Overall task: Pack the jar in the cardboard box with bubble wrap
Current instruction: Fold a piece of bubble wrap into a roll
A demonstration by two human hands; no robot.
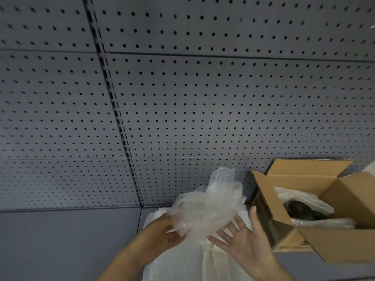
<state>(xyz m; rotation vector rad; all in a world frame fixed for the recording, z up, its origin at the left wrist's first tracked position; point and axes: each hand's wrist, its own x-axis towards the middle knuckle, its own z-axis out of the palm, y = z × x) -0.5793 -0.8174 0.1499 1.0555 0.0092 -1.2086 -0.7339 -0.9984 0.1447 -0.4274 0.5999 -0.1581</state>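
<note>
Both hands meet at a crumpled bubble wrap (209,205), left hand (162,234) pinching it, right hand (243,240) spread flat beneath, beside the unmarked cardboard box (334,244) holding a dark wrapped jar (302,209).

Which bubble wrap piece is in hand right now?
The crumpled bubble wrap wad left of the cardboard box: left hand grips it, right hand open beneath. The other wrap lies inside the box.

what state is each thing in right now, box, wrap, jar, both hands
cardboard box: flaps open, on its side, padded inside
jar: dark shape in the box, bedded in wrap
bubble wrap: crumpled, held up beside the box
left hand: grips the wrap
right hand: fingers spread, under the wrap
</note>
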